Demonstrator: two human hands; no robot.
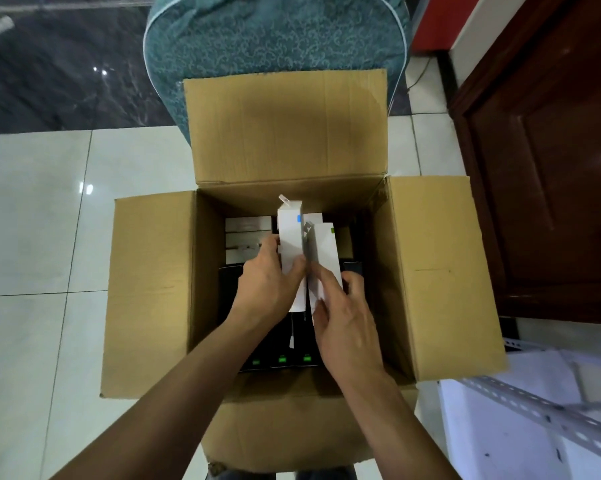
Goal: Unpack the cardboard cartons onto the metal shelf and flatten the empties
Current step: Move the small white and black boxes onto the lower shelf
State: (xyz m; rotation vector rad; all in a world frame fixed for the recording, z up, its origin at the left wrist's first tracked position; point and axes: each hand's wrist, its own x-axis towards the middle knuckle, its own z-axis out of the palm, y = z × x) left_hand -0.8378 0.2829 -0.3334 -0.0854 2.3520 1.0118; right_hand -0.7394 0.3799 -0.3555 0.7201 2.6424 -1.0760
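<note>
An open brown cardboard carton (153, 289) stands below me with all its flaps spread out. Inside lie several dark boxes with green marks (281, 359) and white boxes (247, 237) at the back left. My left hand (267, 282) grips a tall white box (290, 237) with a blue mark, held upright above the contents. My right hand (344, 323) grips a second slim white box (323, 261) with a green mark, pressed against the first. A thin grey item sits between the two boxes.
A teal patterned cushion (274, 39) lies behind the carton. The metal shelf (534, 410) with perforated angle bars and white panels stands at the lower right. A dark wooden door (551, 168) is on the right. White floor tiles (32, 220) lie to the left.
</note>
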